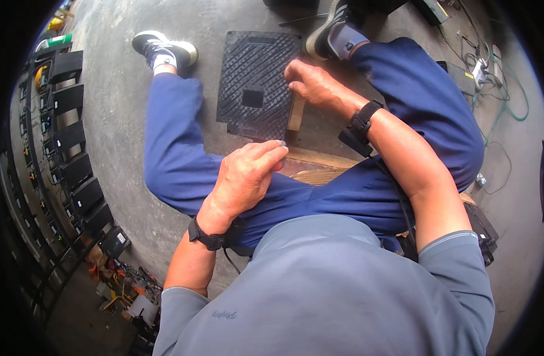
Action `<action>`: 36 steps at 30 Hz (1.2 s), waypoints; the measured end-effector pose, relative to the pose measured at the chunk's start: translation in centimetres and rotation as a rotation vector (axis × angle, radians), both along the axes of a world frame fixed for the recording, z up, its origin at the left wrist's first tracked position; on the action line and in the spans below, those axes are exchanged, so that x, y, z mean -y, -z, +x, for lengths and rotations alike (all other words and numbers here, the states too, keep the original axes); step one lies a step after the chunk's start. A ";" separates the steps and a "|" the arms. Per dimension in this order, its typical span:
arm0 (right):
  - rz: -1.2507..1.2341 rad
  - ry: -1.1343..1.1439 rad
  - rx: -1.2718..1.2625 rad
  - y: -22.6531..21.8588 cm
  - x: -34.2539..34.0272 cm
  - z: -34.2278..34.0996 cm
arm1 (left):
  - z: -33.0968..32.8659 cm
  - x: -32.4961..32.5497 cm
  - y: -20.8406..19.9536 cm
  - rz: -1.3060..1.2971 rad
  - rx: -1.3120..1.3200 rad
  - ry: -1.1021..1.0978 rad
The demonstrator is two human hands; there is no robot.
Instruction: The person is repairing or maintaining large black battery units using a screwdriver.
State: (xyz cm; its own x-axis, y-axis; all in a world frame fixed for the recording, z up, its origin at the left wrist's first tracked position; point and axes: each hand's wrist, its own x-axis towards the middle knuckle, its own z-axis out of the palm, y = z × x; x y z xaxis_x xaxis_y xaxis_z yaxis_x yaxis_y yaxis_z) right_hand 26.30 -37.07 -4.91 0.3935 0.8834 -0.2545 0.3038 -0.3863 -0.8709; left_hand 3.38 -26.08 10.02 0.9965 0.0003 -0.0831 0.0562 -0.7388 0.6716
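Note:
A black plastic panel [239, 68] with diagonal ribs and a square hole is between my legs, over a pale wooden piece [295, 113]. At its right edge is my right hand [316, 83], its fingers curled closed against that edge. My left hand [246, 173] is by the panel's near right corner, thumb and fingers pressed together. A small greyish spot shows at its fingertips; whether it is a held thing I cannot make out. Each wrist wears a black strap; a dark box-like unit [356, 141] hangs at the right one.
Wooden boards [319, 159] lie below my hands. Along the left, a rack [67, 101] carries several black boxes, with a heap of mixed parts [126, 291] nearer me. Cables and a white power plug [479, 73] lie at the far right. My shoes [165, 50] flank the panel.

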 end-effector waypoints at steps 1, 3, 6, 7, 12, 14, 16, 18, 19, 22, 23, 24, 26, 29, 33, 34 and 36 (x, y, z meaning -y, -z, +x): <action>0.005 0.005 -0.006 0.1 0.0 0.0 | 0.1 0.0 -0.4 0.000 0.000 0.001; -0.009 0.005 -0.002 0.2 0.1 0.1 | 0.4 0.0 -1.6 0.072 -0.268 -0.051; 0.011 0.004 0.012 0.3 0.1 0.1 | 0.7 0.7 -1.5 0.110 -0.034 -0.157; 0.043 0.001 0.022 0.4 0.1 0.0 | 0.7 0.7 -1.3 0.110 -0.034 -0.158; -0.004 0.006 0.012 0.2 0.1 0.0 | 0.1 0.7 -0.5 0.098 -0.033 -0.033; -0.006 0.009 0.017 0.3 0.1 0.1 | 0.4 0.9 -1.0 0.088 -0.048 -0.081; 0.016 0.002 0.032 0.3 0.0 0.0 | 0.8 1.1 -1.5 0.065 -0.085 -0.181; -0.021 -0.001 0.005 -0.5 -0.1 0.1 | 0.5 1.0 -0.2 0.144 0.018 -0.100; -0.057 -0.004 -0.022 -0.9 -0.2 0.0 | 0.4 0.9 0.2 0.223 0.120 -0.017; -0.045 0.002 -0.014 -0.5 0.0 0.0 | -0.1 0.8 -0.3 0.178 -0.091 -0.082; -0.046 0.005 -0.013 -0.3 0.1 0.0 | -0.4 0.8 0.1 0.226 -0.157 -0.128; -0.028 0.003 0.010 -0.2 0.1 0.0 | -0.3 0.8 0.0 0.226 -0.156 -0.128; -0.011 0.001 0.035 0.2 0.2 0.2 | 0.3 0.9 -0.4 0.171 -0.151 -0.168; 0.012 0.006 0.007 -0.3 0.0 -0.1 | 0.5 1.3 -0.3 0.049 0.037 -0.117; -0.052 -0.008 -0.006 -0.7 -0.1 -0.1 | -0.5 1.1 0.4 0.017 0.003 -0.077; -0.037 -0.008 0.002 -0.5 0.0 -0.1 | -0.3 1.2 0.3 0.015 0.003 -0.076; -0.048 -0.005 -0.004 -0.4 0.0 0.2 | 0.3 1.1 -0.5 0.077 -0.156 -0.177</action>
